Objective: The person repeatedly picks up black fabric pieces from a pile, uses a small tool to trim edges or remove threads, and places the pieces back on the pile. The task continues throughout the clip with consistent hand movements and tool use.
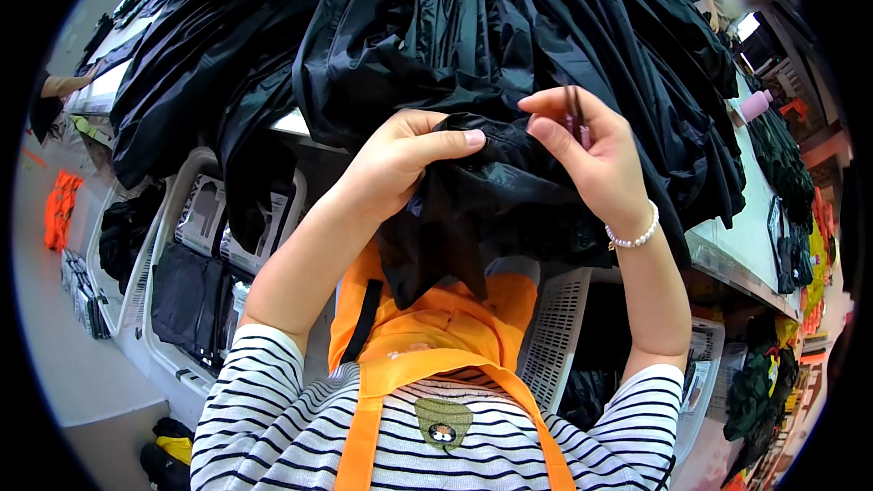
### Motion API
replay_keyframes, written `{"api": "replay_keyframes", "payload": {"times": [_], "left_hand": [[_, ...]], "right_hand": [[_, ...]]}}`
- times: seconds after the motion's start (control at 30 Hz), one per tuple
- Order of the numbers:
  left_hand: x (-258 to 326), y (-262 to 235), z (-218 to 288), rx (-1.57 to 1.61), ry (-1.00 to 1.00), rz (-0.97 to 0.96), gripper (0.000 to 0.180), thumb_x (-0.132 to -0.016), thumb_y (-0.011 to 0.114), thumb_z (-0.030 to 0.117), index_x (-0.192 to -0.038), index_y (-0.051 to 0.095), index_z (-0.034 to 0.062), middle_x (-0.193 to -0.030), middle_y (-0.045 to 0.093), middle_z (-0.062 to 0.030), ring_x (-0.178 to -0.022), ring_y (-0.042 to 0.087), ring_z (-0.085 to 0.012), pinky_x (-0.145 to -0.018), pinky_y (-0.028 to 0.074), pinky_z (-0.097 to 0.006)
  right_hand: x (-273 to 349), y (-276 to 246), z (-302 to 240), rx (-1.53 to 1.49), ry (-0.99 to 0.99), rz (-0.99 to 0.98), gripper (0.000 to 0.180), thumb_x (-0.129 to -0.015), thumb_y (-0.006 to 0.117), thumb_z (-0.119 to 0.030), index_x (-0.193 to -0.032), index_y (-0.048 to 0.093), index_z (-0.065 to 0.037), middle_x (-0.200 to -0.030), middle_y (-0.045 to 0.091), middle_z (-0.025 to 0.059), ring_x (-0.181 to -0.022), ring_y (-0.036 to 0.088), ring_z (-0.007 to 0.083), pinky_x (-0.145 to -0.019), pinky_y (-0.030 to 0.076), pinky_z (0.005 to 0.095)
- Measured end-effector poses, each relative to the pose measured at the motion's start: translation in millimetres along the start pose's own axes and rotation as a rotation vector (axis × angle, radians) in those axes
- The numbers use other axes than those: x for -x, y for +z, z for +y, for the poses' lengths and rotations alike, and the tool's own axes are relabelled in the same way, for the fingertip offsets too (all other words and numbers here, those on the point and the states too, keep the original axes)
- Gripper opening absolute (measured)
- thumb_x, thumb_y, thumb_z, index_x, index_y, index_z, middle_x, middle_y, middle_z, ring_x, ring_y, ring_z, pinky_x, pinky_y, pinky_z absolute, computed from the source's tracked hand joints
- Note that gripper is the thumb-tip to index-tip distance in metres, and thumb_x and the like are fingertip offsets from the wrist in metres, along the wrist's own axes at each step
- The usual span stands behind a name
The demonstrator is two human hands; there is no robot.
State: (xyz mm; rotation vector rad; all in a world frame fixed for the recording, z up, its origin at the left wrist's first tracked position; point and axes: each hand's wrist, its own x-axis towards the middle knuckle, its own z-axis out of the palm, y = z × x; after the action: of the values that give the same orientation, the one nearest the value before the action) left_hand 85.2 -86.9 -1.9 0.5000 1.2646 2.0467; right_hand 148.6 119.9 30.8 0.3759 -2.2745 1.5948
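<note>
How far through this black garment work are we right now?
Done: hard to tell; nothing visibly finished. In hand: the left hand pinches a fold of the black garment while the right hand holds a small thin tool at it. Left: a large heap of black garments covers the table.

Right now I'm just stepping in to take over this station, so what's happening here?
A person in a striped shirt and orange apron holds up a fold of shiny black fabric garment with both bare hands. The left hand pinches the cloth with the thumb on top. The right hand, with a white bead bracelet at the wrist, grips the fabric and a small thin dark tool. More black garments lie heaped on the table behind.
</note>
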Motion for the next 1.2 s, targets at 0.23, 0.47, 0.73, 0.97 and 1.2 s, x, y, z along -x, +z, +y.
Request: {"api": "replay_keyframes", "payload": {"times": [0.23,0.47,0.73,0.97,1.2], "left_hand": [[-6,7,-2,-0.045,0.019,0.042,0.017,-0.085,0.068,0.015,-0.09,0.069,-0.0014,-0.082,0.07,-0.0052,-0.069,0.065,-0.0086,-0.064,0.051,-0.02],[-4,10,-5,-0.16,0.041,0.036,0.014,-0.086,0.067,0.014,-0.089,0.068,-0.0006,-0.081,0.069,-0.0058,-0.07,0.066,-0.01,-0.066,0.053,-0.02],[-4,16,-5,0.049,0.072,0.129,0.016,-0.085,0.068,0.014,-0.092,0.067,0.0001,-0.084,0.07,-0.0064,-0.074,0.067,-0.0125,-0.073,0.054,-0.023],[-6,20,-5,0.255,0.1,0.129,0.013,-0.086,0.066,0.011,-0.091,0.067,-0.0013,-0.088,0.07,-0.008,-0.078,0.067,-0.0133,-0.076,0.053,-0.024],[-9,18,-5,0.275,0.08,0.085,0.011,-0.086,0.066,0.01,-0.09,0.067,-0.0001,-0.088,0.07,-0.0082,-0.078,0.068,-0.0132,-0.075,0.054,-0.025]], "right_hand": [[9,-2,-8,0.498,-0.391,-0.092,0.028,-0.075,0.071,0.009,-0.1,0.069,-0.003,-0.09,0.058,0.0022,-0.06,0.046,0.0033,-0.053,0.035,0.0154],[11,2,-16,0.351,-0.046,-0.08,0.007,-0.085,0.063,0.002,-0.091,0.06,0.0,-0.08,0.061,0.0047,-0.061,0.053,0.0076,-0.058,0.044,0.0215],[16,-7,-2,-0.053,0.056,0.012,0.028,-0.092,0.064,-0.013,-0.111,0.049,0.0,-0.089,0.055,0.0015,-0.076,0.052,0.006,-0.069,0.044,0.0195],[19,-4,-5,0.297,-0.124,0.039,0.018,-0.084,0.067,-0.004,-0.097,0.056,0.0,-0.089,0.058,0.0091,-0.078,0.059,0.0183,-0.074,0.049,0.0265],[15,-3,-6,0.369,-0.264,0.055,0.021,-0.081,0.069,-0.001,-0.098,0.057,0.0,-0.09,0.058,0.0105,-0.079,0.063,0.0228,-0.072,0.052,0.0287]]}}
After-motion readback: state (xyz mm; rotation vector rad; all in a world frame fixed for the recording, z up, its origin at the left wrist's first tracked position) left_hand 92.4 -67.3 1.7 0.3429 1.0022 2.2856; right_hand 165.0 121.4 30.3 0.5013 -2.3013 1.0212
